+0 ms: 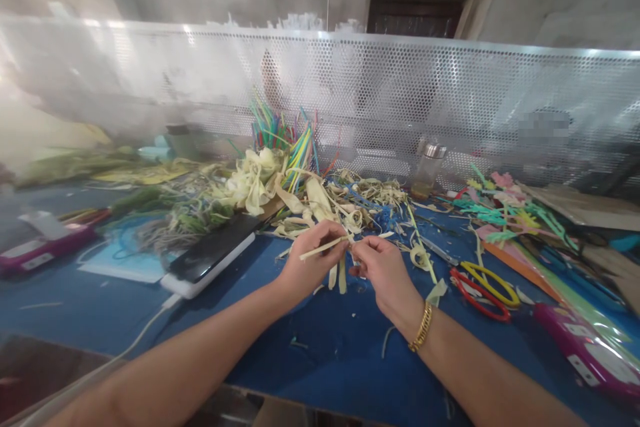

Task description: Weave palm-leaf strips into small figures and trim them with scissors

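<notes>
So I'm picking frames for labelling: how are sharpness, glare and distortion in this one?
Head view: the left hand and right hand on the pale strip are fairly sharp; the left edge is hazy and washed out; glare streaks the perforated screen, whose top bows from wide-angle distortion.

light: I see bright haze from upper left | glare: on perforated screen point(450, 93) | shadows: soft under my forearms | edges: bent, smeared | focus: left side blurred, centre sharp

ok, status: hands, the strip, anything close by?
Left hand and right hand both pinch the pale strip. Above blue table. Strip pile right behind, scissors right.
</notes>
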